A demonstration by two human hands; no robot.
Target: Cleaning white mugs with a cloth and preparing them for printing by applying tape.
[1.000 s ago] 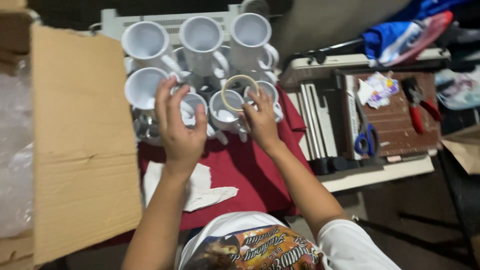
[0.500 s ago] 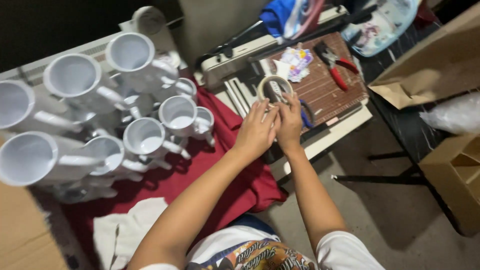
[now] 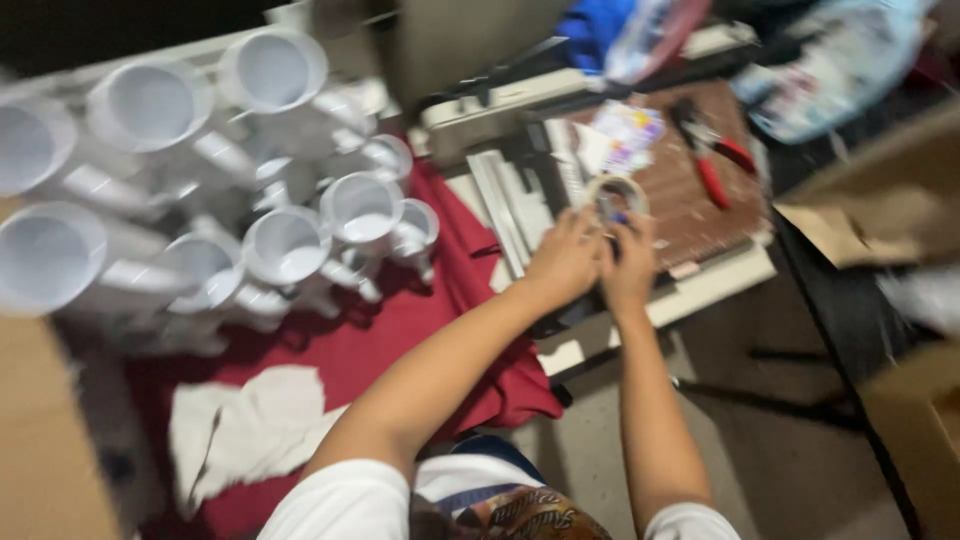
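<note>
Both my hands meet over the edge of a brown board (image 3: 690, 215). My left hand (image 3: 563, 262) and my right hand (image 3: 628, 268) together grip a small roll of clear tape (image 3: 616, 192), held upright just above my fingertips. The picture is blurred, so the exact finger grip on the roll is unclear. To the left stand several white mugs (image 3: 362, 208) on a red cloth (image 3: 400, 330), the nearest about a hand's width from my left hand.
Red-handled pliers (image 3: 712, 165) and a colourful slip of paper (image 3: 628, 135) lie on the brown board. A white rag (image 3: 250, 425) rests on the red cloth. Cardboard boxes (image 3: 880, 215) stand at right, and a cardboard flap (image 3: 45, 440) at lower left.
My right hand carried the tape roll from above the mugs rightward to the brown board. My left hand left the mugs and joined it on the roll.
</note>
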